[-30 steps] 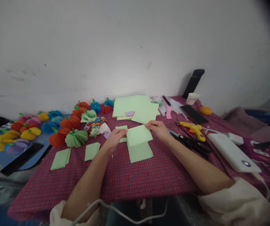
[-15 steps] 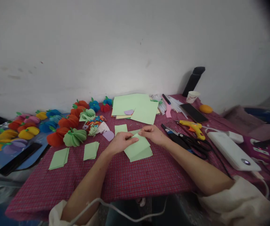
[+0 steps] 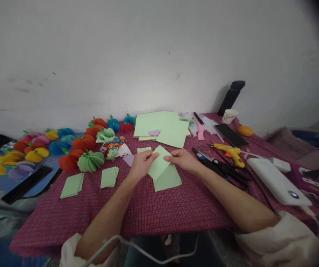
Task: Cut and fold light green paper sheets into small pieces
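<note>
Between my two hands is a light green piece of paper (image 3: 159, 163), tilted with one corner pointing up. My left hand (image 3: 142, 162) pinches its left edge between thumb and fingers. On the opposite edge, my right hand (image 3: 182, 159) pinches it the same way. Another green paper sheet (image 3: 169, 180) lies flat on the cloth just below it. Partly behind my left hand are a small green paper (image 3: 144, 150) and a purple paper piece (image 3: 128, 160). Two small stacks of green paper, one near (image 3: 109, 177) and one farther left (image 3: 72, 185), lie beyond my left forearm.
Colourful paper pumpkins (image 3: 83, 142) crowd the left, beside paper scraps (image 3: 115, 146). Large green sheets (image 3: 173, 131) lie at the back. To the right are scissors (image 3: 228, 170), a yellow glue gun (image 3: 233, 152), a phone (image 3: 231, 135), a paper cup (image 3: 229, 116) and a white power bank (image 3: 278, 181).
The held green paper has been lifted and turned, so its corner now points up. More of the sheet beneath shows. The view has shifted slightly.
</note>
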